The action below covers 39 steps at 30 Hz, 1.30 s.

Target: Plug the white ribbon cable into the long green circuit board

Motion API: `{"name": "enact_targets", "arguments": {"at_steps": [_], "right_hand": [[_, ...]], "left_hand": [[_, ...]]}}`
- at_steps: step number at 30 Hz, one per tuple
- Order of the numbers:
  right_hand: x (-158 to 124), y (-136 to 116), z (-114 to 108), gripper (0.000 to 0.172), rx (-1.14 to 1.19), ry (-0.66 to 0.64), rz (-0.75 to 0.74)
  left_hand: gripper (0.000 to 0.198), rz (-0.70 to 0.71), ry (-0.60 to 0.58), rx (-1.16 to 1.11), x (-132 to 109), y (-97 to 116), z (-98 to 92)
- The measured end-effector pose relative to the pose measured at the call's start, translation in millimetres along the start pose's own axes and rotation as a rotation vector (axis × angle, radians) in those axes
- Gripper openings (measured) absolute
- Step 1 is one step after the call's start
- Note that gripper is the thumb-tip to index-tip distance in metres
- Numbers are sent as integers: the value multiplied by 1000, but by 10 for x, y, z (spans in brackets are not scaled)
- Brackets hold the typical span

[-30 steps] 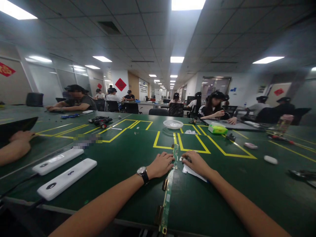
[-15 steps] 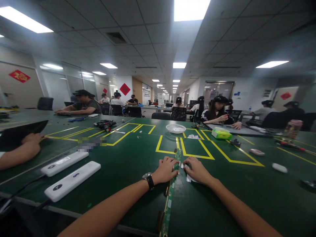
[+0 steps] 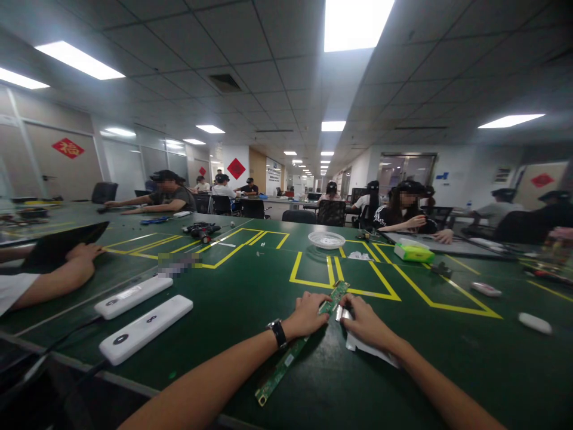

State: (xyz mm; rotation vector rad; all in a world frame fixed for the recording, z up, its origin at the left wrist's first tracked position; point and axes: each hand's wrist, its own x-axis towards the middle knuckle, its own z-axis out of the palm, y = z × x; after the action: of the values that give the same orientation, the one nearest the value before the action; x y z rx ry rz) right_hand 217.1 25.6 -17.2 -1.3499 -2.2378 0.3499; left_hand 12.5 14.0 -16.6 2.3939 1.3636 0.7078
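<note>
- Circuit board strip [image 3: 283, 371]: in the head view, extends diagonally over the green table [image 3: 244, 292], passing under the left hand [image 3: 308, 316].
- Left hand: thumb and fingers grasp the strip near its far end.
- Right hand [image 3: 364, 319]: fingertips pinch a small silvery piece [image 3: 341, 315] beside the strip; white paper [image 3: 375, 352] lies beneath the palm.

Circuit board [image 3: 286, 363]: long, slim, green, slanting away to the right, partly hidden mid-length!
Silvery piece [image 3: 342, 314]: small, bright, just beside the board's far end!
White sheet [image 3: 373, 351]: partly covered, lying right of the board.
</note>
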Motion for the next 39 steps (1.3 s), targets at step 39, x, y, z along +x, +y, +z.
{"name": "enact_targets", "arguments": {"at_steps": [39], "right_hand": [[-41,-295,5,29,696,-49,49]], "left_hand": [[37,-276,-29,-1165,102,-51,-27]]}}
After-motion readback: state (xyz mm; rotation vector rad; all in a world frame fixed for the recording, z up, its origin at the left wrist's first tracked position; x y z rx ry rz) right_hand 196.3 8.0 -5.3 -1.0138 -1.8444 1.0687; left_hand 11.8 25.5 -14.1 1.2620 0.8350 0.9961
